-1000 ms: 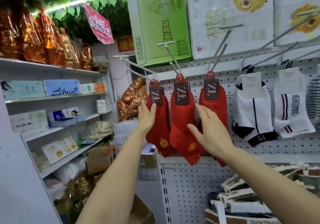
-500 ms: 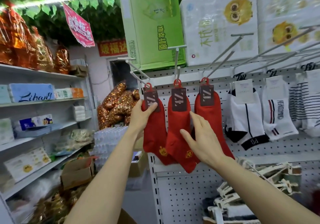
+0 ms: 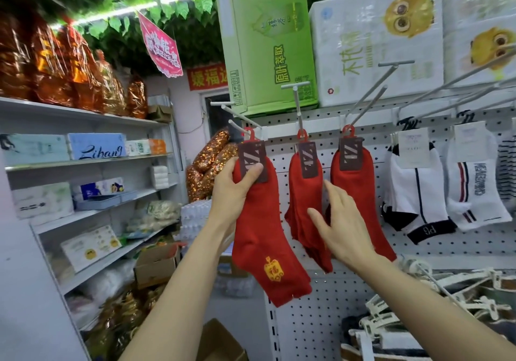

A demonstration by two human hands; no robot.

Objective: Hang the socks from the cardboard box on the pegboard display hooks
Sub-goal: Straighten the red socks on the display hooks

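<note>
Shop aisle, white pegboard (image 3: 321, 318) (stocked shelves at left). Left hand (image 3: 233, 190) gripped leftmost red sock pack (image 3: 262, 237), thumb on its tag. Right hand (image 3: 342, 221) was open, fingers spread, touching middle red socks (image 3: 300, 193).

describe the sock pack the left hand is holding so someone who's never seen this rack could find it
Find the tall green carton on top of the white pegboard; three red sock packs hang on hooks below it. The one wanted is the leftmost red sock pack, gripped at its dark label by the left hand. Unlike its two neighbours, it faces forward, showing a gold embroidered emblem near the toe.
</note>
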